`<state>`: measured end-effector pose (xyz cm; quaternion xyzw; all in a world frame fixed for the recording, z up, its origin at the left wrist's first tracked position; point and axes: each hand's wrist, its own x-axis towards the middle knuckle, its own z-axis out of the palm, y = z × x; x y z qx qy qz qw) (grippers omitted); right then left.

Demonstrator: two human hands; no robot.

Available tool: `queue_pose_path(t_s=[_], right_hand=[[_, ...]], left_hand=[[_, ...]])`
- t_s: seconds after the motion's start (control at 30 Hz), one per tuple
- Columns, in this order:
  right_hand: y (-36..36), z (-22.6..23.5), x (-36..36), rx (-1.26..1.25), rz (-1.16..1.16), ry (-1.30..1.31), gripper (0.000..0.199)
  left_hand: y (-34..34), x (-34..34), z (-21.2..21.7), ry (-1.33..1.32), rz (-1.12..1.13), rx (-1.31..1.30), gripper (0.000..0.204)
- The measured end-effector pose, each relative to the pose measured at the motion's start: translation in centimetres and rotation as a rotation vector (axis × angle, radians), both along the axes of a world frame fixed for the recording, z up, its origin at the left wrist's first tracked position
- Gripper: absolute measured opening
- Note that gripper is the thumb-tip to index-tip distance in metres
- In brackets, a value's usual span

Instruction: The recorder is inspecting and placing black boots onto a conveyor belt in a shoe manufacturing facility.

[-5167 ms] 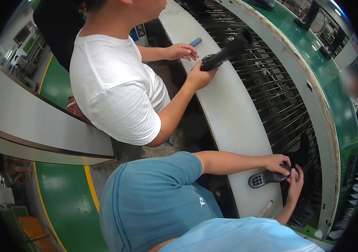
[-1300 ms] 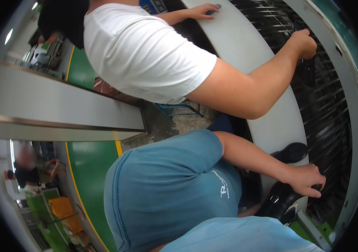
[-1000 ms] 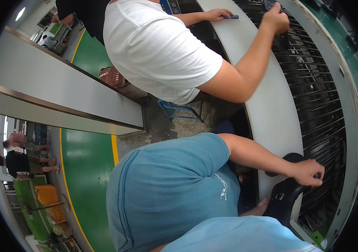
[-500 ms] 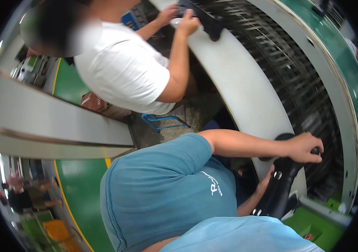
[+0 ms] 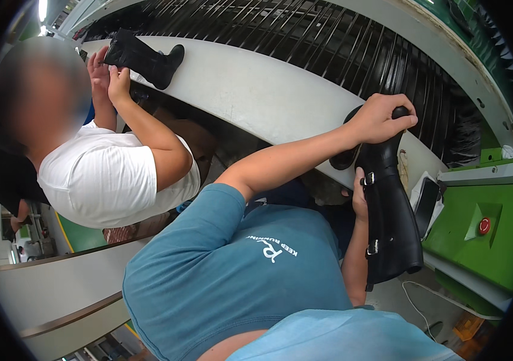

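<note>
A tall black boot [image 5: 392,222] with buckled straps stands on a slant in front of me, its shaft opening lowest. My left hand [image 5: 383,117] is closed over the boot's foot end, where a dark rounded end sticks out past the thumb. Low on the shaft's left edge near the ankle, my right hand [image 5: 360,195] grips the leather, its fingers partly hidden behind. Under my left forearm shows a dark rounded shape [image 5: 344,159]; I cannot tell whether it belongs to this boot.
A white curved ledge [image 5: 268,90] runs beside dark metal bars [image 5: 238,54]. At left, a person in a white shirt [image 5: 112,180] handles another black boot [image 5: 142,59]. Right stand a green machine panel [image 5: 455,219] with a red button [image 5: 484,225] and a dark phone-like slab [image 5: 427,197].
My view has swung, so the ledge, hands and boot sit higher and the other person farther left. More of the boot's shaft now shows. Both my hands remain on it.
</note>
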<state>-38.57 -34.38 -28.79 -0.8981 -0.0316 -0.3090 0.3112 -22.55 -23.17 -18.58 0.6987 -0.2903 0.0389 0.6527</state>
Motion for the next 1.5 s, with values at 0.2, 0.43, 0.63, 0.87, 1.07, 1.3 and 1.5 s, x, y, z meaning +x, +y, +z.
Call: queue_pose_path(t_s=[0.2,0.43,0.63,0.87,1.07,1.3,1.5], right_hand=[[-0.1,0.1,0.2,0.312,0.099,0.092,0.040],[-0.3,-0.5,0.8,0.508,-0.016,-0.011,0.036],[-0.4,0.1,0.0,0.415,-0.029,-0.092,0.036],[0.9,0.7,-1.2,0.174,-0.083,-0.128,0.049],[1.5,1.5,-2.5,0.394,0.015,-0.013,0.080],[2.9,2.2,-2.6,0.477,0.116,-0.011,0.097],[3.4,2.6,-3.0,0.264,0.152,-0.071,0.094]], left_hand=[[0.8,3.6,-3.7,-0.009,0.096,-0.026,0.056],[5.2,7.6,-11.7,-0.312,0.362,0.743,0.046],[5.5,6.3,-9.6,0.256,0.172,-0.123,0.029],[5.8,5.7,-10.1,-0.324,0.224,0.795,0.048],[5.0,3.3,-7.4,0.241,-0.022,-0.177,0.016],[6.2,-0.9,-1.7,0.236,-0.009,-0.308,0.021],[7.1,-3.4,-0.5,0.180,-0.073,-0.312,0.038]])
